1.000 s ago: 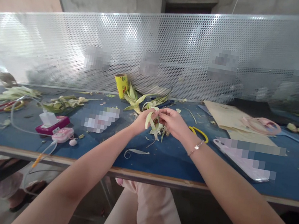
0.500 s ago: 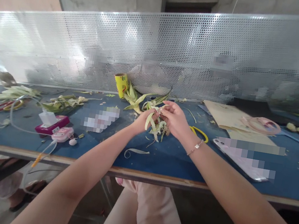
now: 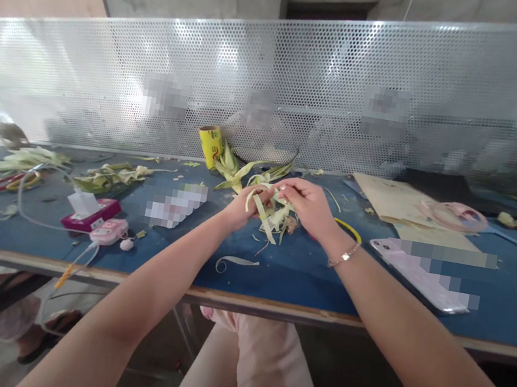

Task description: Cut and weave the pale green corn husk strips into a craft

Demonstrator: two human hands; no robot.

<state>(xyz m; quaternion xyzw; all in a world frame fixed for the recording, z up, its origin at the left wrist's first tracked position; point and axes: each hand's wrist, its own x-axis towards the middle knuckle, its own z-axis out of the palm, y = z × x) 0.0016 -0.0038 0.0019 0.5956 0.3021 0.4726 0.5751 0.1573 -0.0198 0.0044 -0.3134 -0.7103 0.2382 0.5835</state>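
We're at a fine finger-work step, both hands close together over the middle of the counter (image 3: 282,287), working at pale, husk-like leaf pieces. Left hand (image 3: 239,209): fingers curled, grasping a pale leaf strip (image 3: 260,210) that loops over the fingers with its end hanging down. Right hand (image 3: 309,207): thumb and finger drawn together in a pinch right beside the left fingertips; we can't tell what, if anything, sits between them, too small and partly covered. Leaf bundle (image 3: 279,215) shows just below and between the hands; can't tell whether it's held up or touching the counter. Our read: the left hand is the steadying one, the right does the finer placing. Next move, as we judge it, calls for a firm left hold and a light right pinch, pulling along the strip rather than across it, since thin leaf looks easy to split or let slip. Loose ends need to be kept out from under the fingers. Nearby: curled strip (image 3: 240,261) lies apart on our side of the bundle; green leaves (image 3: 230,177) lie just beyond the left hand, by a yellow tube (image 3: 209,147). Yellow handle (image 3: 350,229) pokes out partly hidden behind the right wrist, and a phone (image 3: 416,273) lies flat to the right of it.
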